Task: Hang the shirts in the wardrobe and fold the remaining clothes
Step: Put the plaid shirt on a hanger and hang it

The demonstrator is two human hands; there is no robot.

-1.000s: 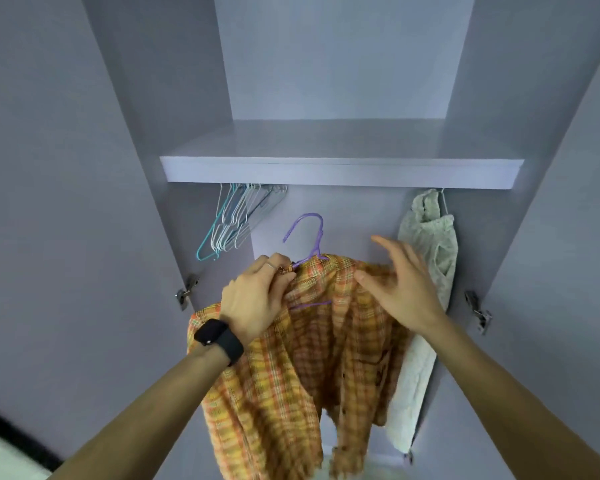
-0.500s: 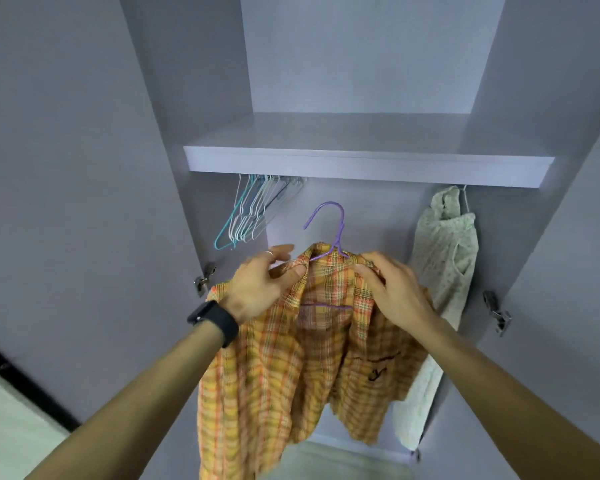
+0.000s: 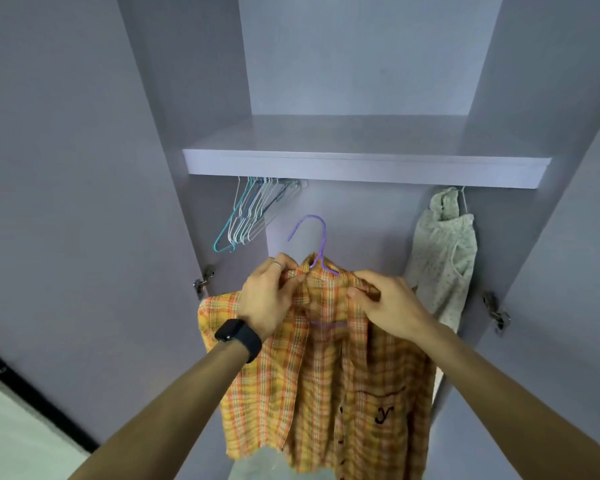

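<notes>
Both hands are now closing on the collar, where a second ago the right one was spread open. The left hand (image 3: 271, 299) is pinching the orange plaid shirt (image 3: 326, 393) beside the purple hanger (image 3: 317, 237); the right hand (image 3: 392, 306) is gripping the other shoulder. The shirt is hanging on that hanger inside the wardrobe (image 3: 361, 64), its hook standing free below the shelf (image 3: 361, 168), between empty hangers (image 3: 250, 216) and a pale garment (image 3: 444, 258).

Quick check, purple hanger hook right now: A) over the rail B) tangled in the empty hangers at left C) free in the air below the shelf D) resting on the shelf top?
C: the purple hanger has its hook on nothing, clear below the shelf and right of the empty hangers, while the left hand and right hand grip the plaid shirt at its collar.
</notes>
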